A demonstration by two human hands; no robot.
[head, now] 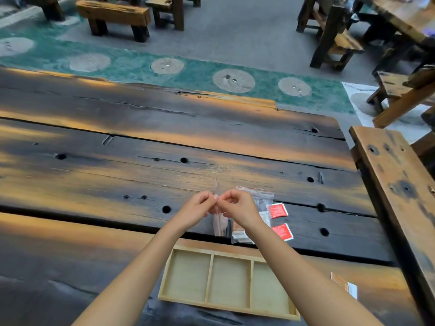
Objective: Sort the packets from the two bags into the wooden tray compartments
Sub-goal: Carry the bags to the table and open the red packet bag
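Clear plastic zip bag [218, 223] is held upright and edge-on to the camera, long axis near vertical, mouth uppermost. The left hand [200, 207] and the right hand [237, 205] meet at that mouth, each pinching it between thumb and forefinger at about the same height, so neither hand is the nearer. Whether the bag's lower end rests on the desk [117, 161] cannot be told. Judged step: parting the seal. The wooden tray [164, 275] lies on the desk on the person's side of the hands, below and slightly right, with its three compartments side by side and no packet seen in any of them. A second bag [264, 200] lies flat just right of the right hand and holds packets. Two red packets [279, 210] sit loose beside it, and a further packet [341, 282] lies right of the tray. Once the held bag is open, its contents must come back toward the person to reach the tray.
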